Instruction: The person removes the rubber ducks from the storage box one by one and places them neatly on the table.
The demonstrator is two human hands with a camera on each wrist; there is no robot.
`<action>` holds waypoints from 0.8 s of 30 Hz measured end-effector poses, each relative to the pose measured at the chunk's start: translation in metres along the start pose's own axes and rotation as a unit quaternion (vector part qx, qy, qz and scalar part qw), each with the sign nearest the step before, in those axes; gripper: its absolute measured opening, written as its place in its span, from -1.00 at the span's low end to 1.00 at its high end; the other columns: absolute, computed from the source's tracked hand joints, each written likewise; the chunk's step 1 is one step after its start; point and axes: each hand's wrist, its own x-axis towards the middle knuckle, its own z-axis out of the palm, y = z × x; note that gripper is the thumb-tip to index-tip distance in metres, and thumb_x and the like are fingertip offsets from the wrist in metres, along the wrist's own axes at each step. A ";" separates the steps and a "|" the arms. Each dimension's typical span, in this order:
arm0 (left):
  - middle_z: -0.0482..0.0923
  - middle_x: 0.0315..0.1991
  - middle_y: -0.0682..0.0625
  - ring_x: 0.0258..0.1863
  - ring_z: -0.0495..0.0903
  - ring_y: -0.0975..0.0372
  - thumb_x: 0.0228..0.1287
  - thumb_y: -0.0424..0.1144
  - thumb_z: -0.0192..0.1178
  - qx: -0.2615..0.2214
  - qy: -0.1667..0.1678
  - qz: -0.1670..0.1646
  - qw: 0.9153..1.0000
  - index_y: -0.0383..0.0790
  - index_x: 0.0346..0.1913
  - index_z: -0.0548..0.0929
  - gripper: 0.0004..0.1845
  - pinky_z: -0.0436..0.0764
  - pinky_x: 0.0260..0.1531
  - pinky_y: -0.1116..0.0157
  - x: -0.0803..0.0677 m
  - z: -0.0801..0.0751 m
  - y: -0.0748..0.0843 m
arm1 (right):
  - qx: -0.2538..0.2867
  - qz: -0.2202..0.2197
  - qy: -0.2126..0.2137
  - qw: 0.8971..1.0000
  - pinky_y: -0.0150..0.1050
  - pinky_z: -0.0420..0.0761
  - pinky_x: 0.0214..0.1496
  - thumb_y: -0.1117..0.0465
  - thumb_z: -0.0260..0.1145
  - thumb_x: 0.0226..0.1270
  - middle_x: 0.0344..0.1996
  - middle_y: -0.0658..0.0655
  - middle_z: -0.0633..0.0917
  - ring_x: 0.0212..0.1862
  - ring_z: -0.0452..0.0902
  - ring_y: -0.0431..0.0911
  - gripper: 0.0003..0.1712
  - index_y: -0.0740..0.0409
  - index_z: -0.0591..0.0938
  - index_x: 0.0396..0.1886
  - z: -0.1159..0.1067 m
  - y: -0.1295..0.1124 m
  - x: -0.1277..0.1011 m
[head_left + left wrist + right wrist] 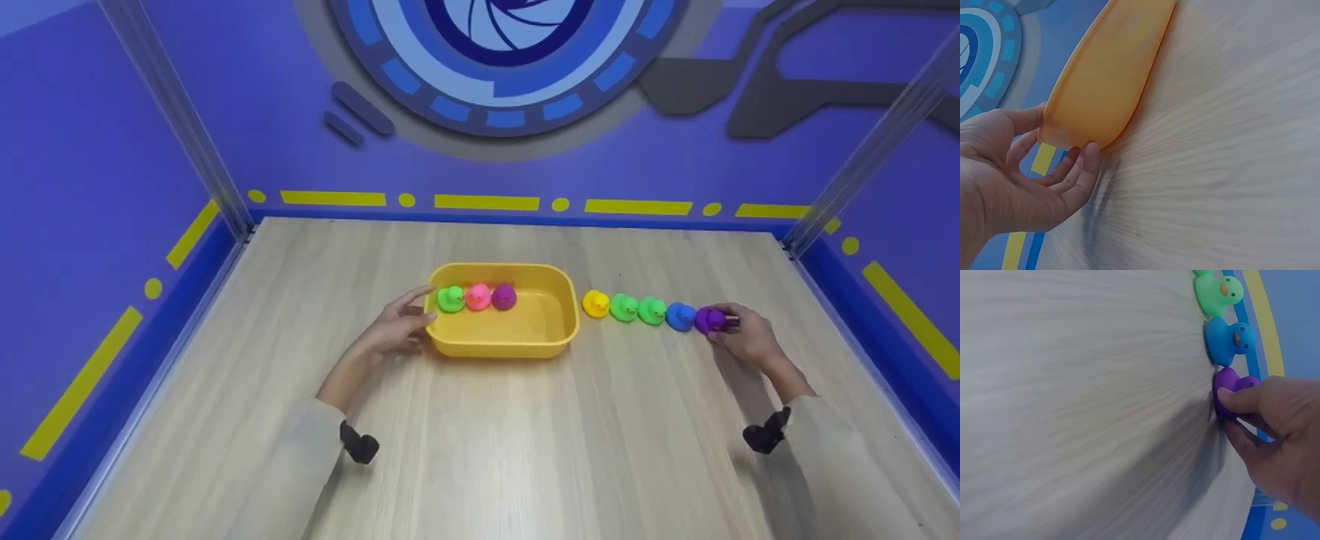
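1. I am watching the purple duck point(709, 319) at the right end of the row on the table point(525, 450), toward the table's right edge. It is sitting upright on the wood, just beside the blue duck point(680, 316).
2. My right hand point(742, 337) is pinching that purple duck; in the right wrist view the thumb point(1241, 398) is lying over its top and the other fingers are curling under its near side. I am judging the grip good enough to lift, provided I am raising it straight up so the blue neighbour is not getting nudged.
3. The rest of the row is running left toward the tub: two green ducks point(637, 309) and a yellow duck point(595, 303), all close together, so I am keeping my wrist to the right of them.
4. The yellow tub point(559, 330) is standing mid-table, already holding a green, a pink point(478, 297) and a purple duck along its far wall.
5. My left hand point(397, 326) is resting with relaxed, open fingers against the tub's left end, holding nothing; the left wrist view is showing fingertips touching the wall. I am judging that steadying useful, as the light tub could slide.
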 end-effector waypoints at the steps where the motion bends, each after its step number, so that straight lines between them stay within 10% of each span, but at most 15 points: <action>1: 0.42 0.31 -0.16 -0.14 0.63 0.12 0.47 -0.17 0.23 0.000 0.003 0.000 1.000 0.28 0.51 0.35 -0.38 0.69 -0.21 0.24 -0.001 -0.002 0.000 | 0.004 0.001 -0.006 1.000 0.34 0.47 0.30 0.42 0.29 0.40 0.27 0.67 0.42 0.27 0.42 0.54 -0.41 0.54 0.36 0.35 0.000 -0.001 0.001; 24: 0.39 0.34 -0.19 -0.12 0.63 0.12 0.48 -0.18 0.22 -0.008 -0.007 0.008 1.000 0.23 0.53 0.32 -0.37 0.70 -0.22 0.26 -0.003 -0.001 -0.002 | -0.015 -0.079 -0.063 0.995 0.41 0.34 0.34 0.45 0.36 0.33 0.35 0.63 0.34 0.37 0.23 0.58 -0.28 0.52 0.29 0.42 -0.058 -0.052 0.021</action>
